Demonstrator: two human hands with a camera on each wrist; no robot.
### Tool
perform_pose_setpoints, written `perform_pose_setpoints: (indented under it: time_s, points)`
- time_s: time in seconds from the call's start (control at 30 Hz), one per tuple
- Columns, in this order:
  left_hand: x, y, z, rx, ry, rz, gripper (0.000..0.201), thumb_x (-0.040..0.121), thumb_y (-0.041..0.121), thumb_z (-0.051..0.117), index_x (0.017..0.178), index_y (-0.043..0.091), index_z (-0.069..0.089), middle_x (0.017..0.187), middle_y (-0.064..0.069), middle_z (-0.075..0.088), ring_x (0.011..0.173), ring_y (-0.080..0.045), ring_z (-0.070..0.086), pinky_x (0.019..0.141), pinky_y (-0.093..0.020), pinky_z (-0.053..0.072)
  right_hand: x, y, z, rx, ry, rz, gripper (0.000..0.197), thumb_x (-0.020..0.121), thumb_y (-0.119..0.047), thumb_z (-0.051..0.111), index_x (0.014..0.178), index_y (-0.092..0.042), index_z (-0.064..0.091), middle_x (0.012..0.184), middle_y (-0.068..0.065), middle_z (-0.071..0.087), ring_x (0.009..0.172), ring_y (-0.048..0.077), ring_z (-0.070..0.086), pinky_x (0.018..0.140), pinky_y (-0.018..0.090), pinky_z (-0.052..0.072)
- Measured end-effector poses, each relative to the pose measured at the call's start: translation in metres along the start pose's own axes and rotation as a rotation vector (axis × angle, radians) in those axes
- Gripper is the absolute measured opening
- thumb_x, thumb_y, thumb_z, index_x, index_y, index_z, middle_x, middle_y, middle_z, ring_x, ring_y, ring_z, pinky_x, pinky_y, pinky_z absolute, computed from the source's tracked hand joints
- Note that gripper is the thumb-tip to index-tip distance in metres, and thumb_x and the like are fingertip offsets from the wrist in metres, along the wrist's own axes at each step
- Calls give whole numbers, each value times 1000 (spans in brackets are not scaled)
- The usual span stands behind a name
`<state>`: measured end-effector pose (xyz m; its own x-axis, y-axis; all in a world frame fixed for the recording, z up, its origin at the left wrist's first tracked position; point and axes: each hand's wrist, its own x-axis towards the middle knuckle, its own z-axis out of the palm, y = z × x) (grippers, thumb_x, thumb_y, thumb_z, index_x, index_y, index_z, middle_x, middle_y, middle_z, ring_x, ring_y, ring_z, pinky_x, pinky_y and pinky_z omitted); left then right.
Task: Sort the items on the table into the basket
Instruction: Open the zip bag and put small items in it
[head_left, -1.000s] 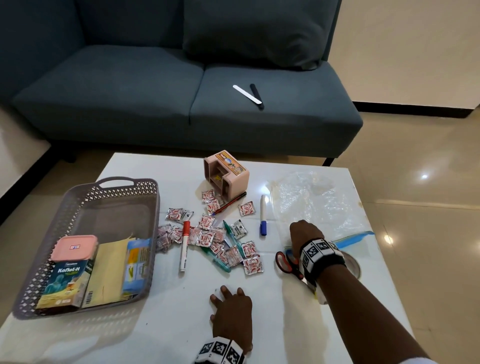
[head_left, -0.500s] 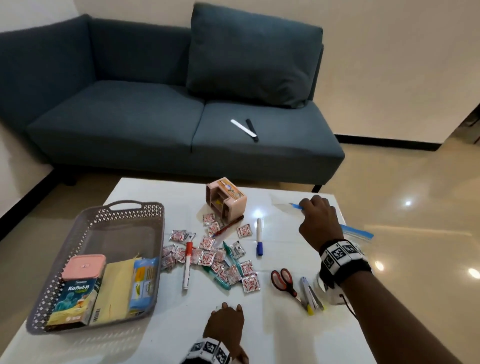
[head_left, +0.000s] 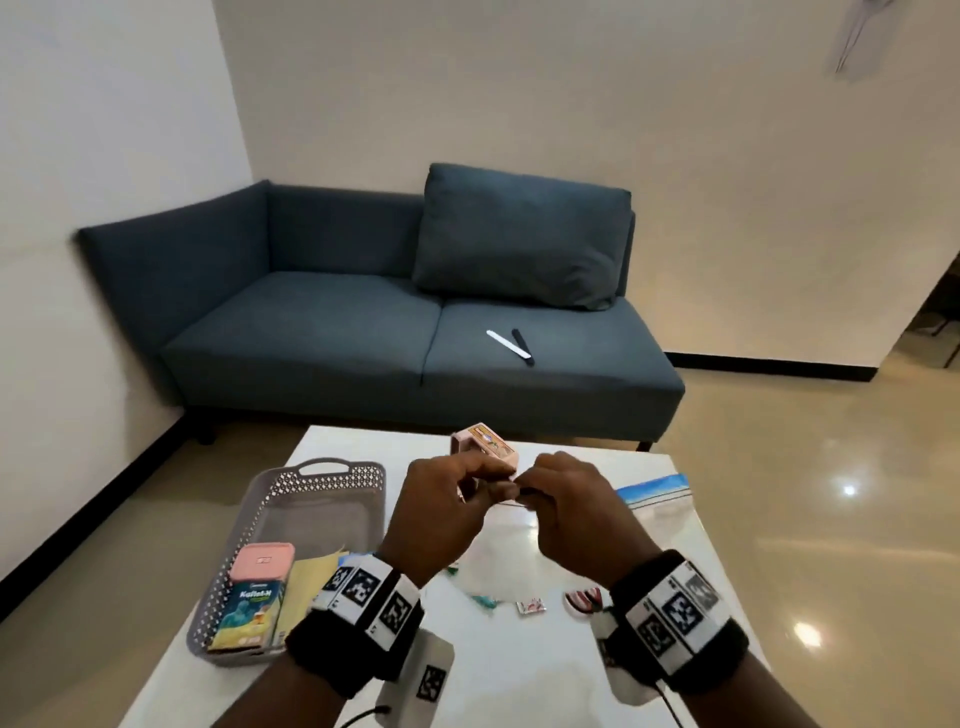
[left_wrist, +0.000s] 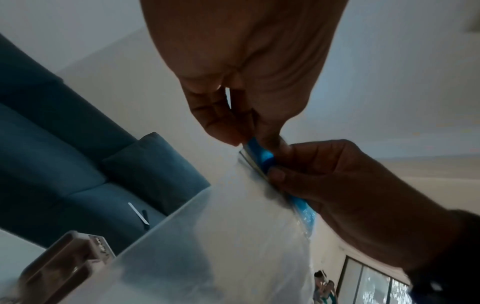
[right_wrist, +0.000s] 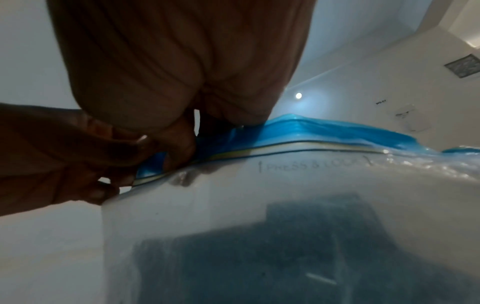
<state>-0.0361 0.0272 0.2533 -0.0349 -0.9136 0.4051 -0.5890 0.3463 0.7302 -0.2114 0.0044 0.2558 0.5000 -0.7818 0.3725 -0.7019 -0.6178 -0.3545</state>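
- We hold the clear plastic zip bag with the blue press-seal strip (right_wrist: 298, 131) lifted above the white table (head_left: 519, 670), in front of us, right of the grey perforated plastic basket (head_left: 270, 499).
- Left hand (head_left: 441, 514): thumb and fingers clamped on the seal strip at its left end.
- Right hand (head_left: 576, 519): fingers pinched on the same strip, just beside the left, knuckles nearly touching.
- Judgement: both grips sit on one corner so the two lips can be pulled apart; likely we are opening the bag to take the small loose items before it goes to the basket.
- Orientation: the seal edge is up and its long axis runs left to right, trailing off right; the body hangs down toward the table.
- Whether the seal is parted yet, we cannot tell.
- Basket already holds a pink-lidded box (head_left: 262, 561) and a flat yellow packet (head_left: 306, 587) at its near end.
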Motion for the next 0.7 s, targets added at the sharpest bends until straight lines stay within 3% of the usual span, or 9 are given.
perform_pose_setpoints:
  time_s: [0.07, 0.13, 0.23, 0.33, 0.4, 0.47, 0.57, 0.7]
  points:
    - [-7, 3, -10, -32, -26, -1, 17, 78, 17, 80, 95, 19, 79, 88, 7, 75, 64, 15, 59, 63, -1, 41, -3, -13, 5, -12, -16, 0, 16, 85, -7, 60, 93, -17, 70, 88, 1, 62, 78, 17, 48, 64, 22, 35]
    - [-14, 1, -19, -21, -89, -10, 16, 78, 15, 79, 94, 19, 78, 86, 7, 76, 63, 9, 63, 63, -4, 45, -5, -20, 11, -21, -32, 20, 19, 85, -8, 61, 98, -19, 70, 94, 0, 63, 82, 14, 46, 66, 17, 30]
    - [-20, -6, -28, -3, -147, -38, 16, 81, 9, 74, 92, 20, 78, 73, 8, 73, 55, 0, 65, 59, -10, 49, -9, -28, 15, -5, -58, 47, 18, 90, -16, 60, 104, -22, 70, 97, -3, 63, 87, 16, 50, 72, 24, 42]
    - [-23, -14, -40, 85, -112, -10, 16, 81, 2, 71, 87, 16, 79, 72, 14, 69, 62, 14, 61, 62, -1, 42, -14, -30, 9, -6, -84, 60, 17, 95, -24, 57, 105, -24, 70, 99, -7, 63, 91, 11, 51, 82, 28, 44]
    - [-22, -19, -51, 123, -77, -32, 18, 81, 0, 71, 83, 16, 78, 70, 19, 66, 73, 14, 62, 65, 0, 42, -18, -20, 0, -29, -101, 94, 15, 95, -26, 57, 103, -27, 70, 98, -11, 64, 90, 8, 51, 84, 27, 44]
    - [-21, -25, -62, 173, -81, -59, 14, 83, 6, 71, 82, 19, 77, 70, 21, 65, 78, 13, 61, 66, -2, 42, -23, -3, -9, -42, -90, 141, 14, 93, -23, 60, 98, -29, 71, 94, -14, 66, 86, 7, 53, 81, 26, 46]
    - [-21, -23, -65, 235, -195, -72, 7, 87, 22, 70, 88, 25, 76, 75, 19, 67, 74, 6, 61, 66, -6, 45, -29, 13, -19, -43, -42, 199, 15, 90, -18, 63, 91, -29, 72, 88, -15, 66, 82, 8, 53, 76, 27, 48]
    - [-16, -17, -50, 362, -301, 3, 19, 89, 47, 62, 99, 36, 74, 86, 18, 69, 76, -1, 55, 65, -13, 38, -31, 18, -20, -86, -11, 186, 20, 90, -13, 62, 92, -30, 72, 89, -15, 64, 83, 9, 49, 75, 28, 48]
